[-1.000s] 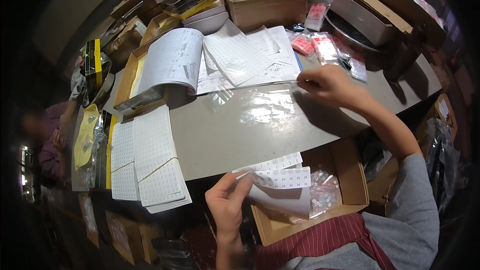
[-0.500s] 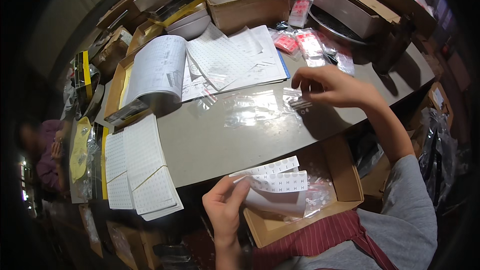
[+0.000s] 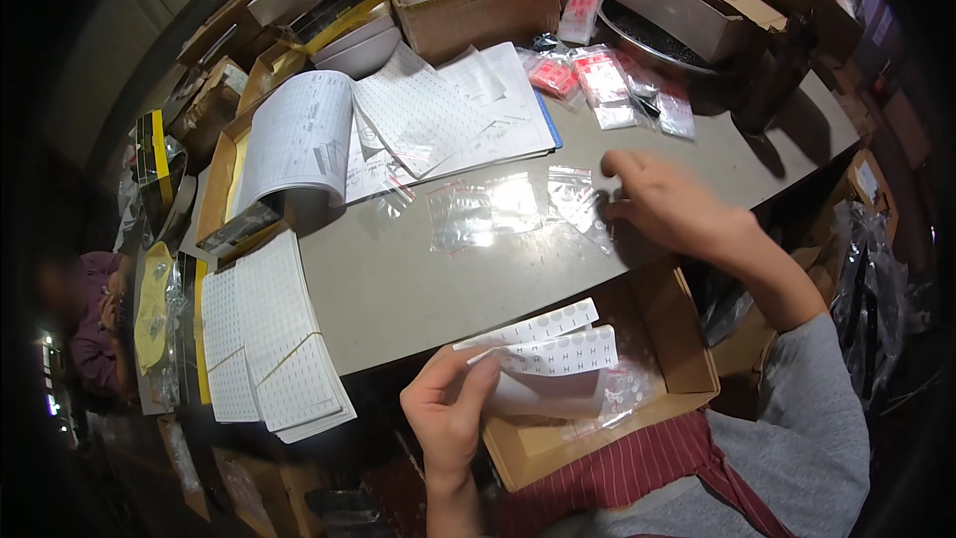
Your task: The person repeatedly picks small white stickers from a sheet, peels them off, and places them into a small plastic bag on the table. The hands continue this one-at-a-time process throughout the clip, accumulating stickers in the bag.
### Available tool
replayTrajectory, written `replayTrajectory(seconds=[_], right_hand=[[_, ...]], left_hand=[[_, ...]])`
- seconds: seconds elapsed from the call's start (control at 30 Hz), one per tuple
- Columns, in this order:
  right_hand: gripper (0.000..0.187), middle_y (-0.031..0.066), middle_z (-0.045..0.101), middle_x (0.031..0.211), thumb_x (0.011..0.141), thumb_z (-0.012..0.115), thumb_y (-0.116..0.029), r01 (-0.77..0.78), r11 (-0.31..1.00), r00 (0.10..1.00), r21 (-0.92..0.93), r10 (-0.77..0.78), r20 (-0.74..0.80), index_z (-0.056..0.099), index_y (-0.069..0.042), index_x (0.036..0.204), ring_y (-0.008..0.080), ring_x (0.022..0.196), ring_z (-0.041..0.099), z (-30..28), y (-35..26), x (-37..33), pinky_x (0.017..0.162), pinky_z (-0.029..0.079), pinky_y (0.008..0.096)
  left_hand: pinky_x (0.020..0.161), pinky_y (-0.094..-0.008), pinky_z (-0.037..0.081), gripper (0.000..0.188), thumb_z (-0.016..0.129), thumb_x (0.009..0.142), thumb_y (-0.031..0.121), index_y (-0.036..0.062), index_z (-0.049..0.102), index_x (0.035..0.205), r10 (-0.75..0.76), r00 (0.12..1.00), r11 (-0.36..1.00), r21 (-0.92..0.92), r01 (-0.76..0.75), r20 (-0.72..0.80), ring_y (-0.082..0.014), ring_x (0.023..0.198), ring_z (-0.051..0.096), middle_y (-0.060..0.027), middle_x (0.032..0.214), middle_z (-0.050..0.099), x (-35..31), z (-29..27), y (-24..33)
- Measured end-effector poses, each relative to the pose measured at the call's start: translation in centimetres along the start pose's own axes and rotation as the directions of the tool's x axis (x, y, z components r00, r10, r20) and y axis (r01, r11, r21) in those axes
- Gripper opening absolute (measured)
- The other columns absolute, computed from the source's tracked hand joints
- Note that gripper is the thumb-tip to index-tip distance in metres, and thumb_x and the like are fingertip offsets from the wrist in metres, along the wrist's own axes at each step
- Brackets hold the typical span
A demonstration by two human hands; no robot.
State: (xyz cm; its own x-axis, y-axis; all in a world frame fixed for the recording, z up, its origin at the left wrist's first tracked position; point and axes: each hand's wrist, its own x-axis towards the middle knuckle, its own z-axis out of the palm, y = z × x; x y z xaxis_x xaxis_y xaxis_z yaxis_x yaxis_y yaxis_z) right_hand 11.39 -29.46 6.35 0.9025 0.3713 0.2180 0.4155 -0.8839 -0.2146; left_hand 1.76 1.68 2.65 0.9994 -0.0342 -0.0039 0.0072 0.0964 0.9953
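Observation:
My left hand pinches folded white sticker sheets, with rows of round letter stickers, between thumb and fingers. They hang over an open cardboard box at the table's front edge. Inside it lie clear plastic bags and small pale discs. Over the table's right part is my right hand, slightly blurred, with thumb and fingers apart and nothing visible between them. Just left of its fingertips lies a small clear zip bag with small things inside, too tiny to name. More clear zip bags lie flat beside it.
Banded stacks of printed sheets lie at the table's left edge. Behind are an open paper pad, loose papers and red-and-white packets. Cardboard boxes line the back. A person is at the far left.
My right hand has moved right and slightly down, away from the small bag, its fingers spreading. The bag now lies flat on the table. My left hand keeps its sheets nearly still.

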Motion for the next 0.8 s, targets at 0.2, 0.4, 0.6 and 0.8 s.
replayTrajectory(seconds=[0.2, 0.4, 0.6, 0.8], right_hand=[[0.036, 0.016, 0.063, 0.105, 0.084, 0.077, -0.017, 0.146, 0.955, 0.964, 0.259, -0.196, 0.179, 0.057, -0.003, 0.111, 0.0369, 0.098, 0.064, -4.0, -3.4, -1.2, 0.084, 0.051, 0.0446], [0.039, 0.0171, 0.058, 0.099, 0.075, 0.073, -0.006, 0.331, 0.762, 0.878, 0.556, -0.464, 0.113, 0.056, -0.002, 0.109, 0.0377, 0.094, 0.061, -1.5, -6.4, -1.5, 0.08, 0.051, 0.046], [0.021, 0.0143, 0.062, 0.105, 0.091, 0.072, -0.011, 0.447, 0.781, 0.859, 0.435, -0.511, 0.034, 0.062, -0.002, 0.107, 0.0327, 0.097, 0.063, 0.2, -6.4, -1.8, 0.083, 0.051, 0.0412], [0.021, 0.0174, 0.059, 0.117, 0.085, 0.068, -0.011, 0.281, 0.734, 0.939, 0.618, -0.344, -0.018, 0.061, 0.0, 0.102, 0.0365, 0.114, 0.057, 0.6, -3.4, 0.9, 0.102, 0.046, 0.045]], left_hand=[[0.08, -0.0247, 0.048, 0.017, 0.072, 0.089, 0.001, -0.0071, 0.076, 0.103, 0.079, 0.994, 0.989, 0.123, -0.087, 0.075, -0.0132, 0.088, 0.064, -0.0082, 0.094, 0.073, -0.1, 0.5, 0.4], [0.08, -0.0253, 0.049, 0.014, 0.071, 0.089, 0.0, -0.0064, 0.076, 0.102, 0.107, 0.986, 0.965, 0.223, -0.134, 0.13, -0.0139, 0.087, 0.065, -0.0092, 0.094, 0.073, -0.1, 1.8, 0.6], [0.077, -0.0254, 0.051, 0.015, 0.072, 0.091, -0.001, -0.0056, 0.076, 0.104, 0.064, 0.991, 0.986, 0.147, -0.08, 0.114, -0.0135, 0.084, 0.067, -0.0104, 0.092, 0.074, 0.0, 1.7, 0.1], [0.08, -0.0238, 0.05, 0.017, 0.072, 0.092, 0.002, -0.0074, 0.075, 0.106, -0.046, 0.999, 0.996, 0.079, 0.045, 0.018, -0.0101, 0.087, 0.064, -0.0056, 0.094, 0.073, 0.3, 1.4, -1.0]])
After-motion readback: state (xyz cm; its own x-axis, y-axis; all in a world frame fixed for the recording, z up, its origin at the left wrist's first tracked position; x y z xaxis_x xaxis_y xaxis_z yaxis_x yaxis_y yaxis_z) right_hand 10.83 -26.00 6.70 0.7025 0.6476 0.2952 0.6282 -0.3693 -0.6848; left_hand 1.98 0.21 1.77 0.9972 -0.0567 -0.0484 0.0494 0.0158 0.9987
